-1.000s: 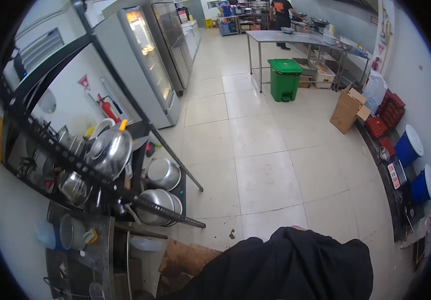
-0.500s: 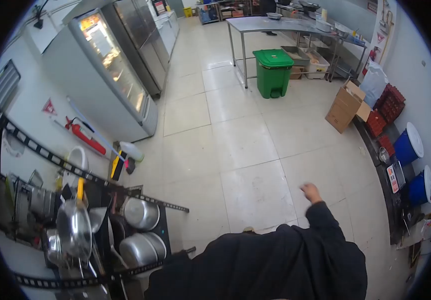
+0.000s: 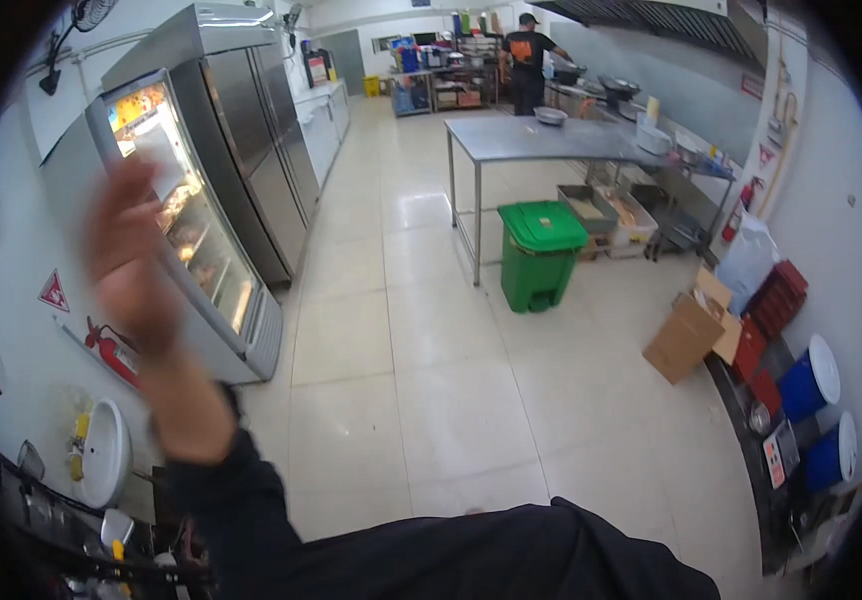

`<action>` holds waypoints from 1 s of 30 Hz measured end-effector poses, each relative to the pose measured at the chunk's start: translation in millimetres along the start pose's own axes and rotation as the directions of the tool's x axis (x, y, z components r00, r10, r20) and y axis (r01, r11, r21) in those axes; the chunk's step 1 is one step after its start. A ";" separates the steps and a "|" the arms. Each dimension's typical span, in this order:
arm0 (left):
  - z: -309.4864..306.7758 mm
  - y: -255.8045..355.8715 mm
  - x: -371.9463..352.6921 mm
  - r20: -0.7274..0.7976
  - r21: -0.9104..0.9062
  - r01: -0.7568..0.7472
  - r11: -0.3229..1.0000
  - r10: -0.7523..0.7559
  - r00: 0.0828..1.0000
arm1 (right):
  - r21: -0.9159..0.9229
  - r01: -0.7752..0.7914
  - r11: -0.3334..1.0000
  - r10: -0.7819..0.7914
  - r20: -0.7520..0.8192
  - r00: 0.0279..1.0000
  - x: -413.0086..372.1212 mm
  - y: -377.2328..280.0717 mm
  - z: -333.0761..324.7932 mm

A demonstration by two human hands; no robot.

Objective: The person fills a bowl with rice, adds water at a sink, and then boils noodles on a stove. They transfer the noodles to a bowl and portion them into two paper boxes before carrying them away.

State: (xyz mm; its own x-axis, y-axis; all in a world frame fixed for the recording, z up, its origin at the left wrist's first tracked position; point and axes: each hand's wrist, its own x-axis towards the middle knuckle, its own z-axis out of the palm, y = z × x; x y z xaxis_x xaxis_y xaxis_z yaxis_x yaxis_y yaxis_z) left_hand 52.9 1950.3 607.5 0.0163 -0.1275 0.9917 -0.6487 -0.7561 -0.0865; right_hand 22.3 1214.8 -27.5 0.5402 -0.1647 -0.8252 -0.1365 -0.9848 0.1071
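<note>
My left hand (image 3: 136, 255) is up in front of the bright fridge (image 3: 219, 275) — too blurry to tell if it is open, closed or holding something. I can't see my right hand. The fridge's glass door looks shut, with food inside — I see nothing half-done or finished.
</note>
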 end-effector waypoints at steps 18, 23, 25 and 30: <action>169.8 -320.0 -37.2 0.085 -0.097 -0.514 0.853 0.521 0.849 | -0.626 0.428 0.651 -0.724 -0.345 0.597 363.5 -476.6 -515.9; 252.3 -474.3 -53.1 0.090 -0.170 -0.522 0.836 0.541 0.836 | -0.003 0.033 0.999 -0.033 -0.052 0.998 282.9 -400.0 -494.0; 286.2 -533.8 -58.2 0.092 -0.183 -0.509 0.841 0.530 0.843 | 0.073 -0.031 0.997 0.032 -0.013 0.999 293.0 -427.3 -528.5; 347.4 -674.5 -44.1 0.153 -0.145 -0.522 0.841 0.540 0.828 | 0.211 0.288 0.934 -0.219 -0.301 0.928 385.1 -619.8 -716.9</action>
State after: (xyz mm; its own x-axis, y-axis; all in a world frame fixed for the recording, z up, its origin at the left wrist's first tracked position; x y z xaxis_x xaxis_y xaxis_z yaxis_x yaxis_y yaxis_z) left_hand 754.0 2242.9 589.1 -0.2205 -0.6120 0.7595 -0.6641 -0.4760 -0.5765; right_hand 910.3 1722.5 -14.2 0.7810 0.0459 -0.6228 -0.1468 -0.9558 -0.2546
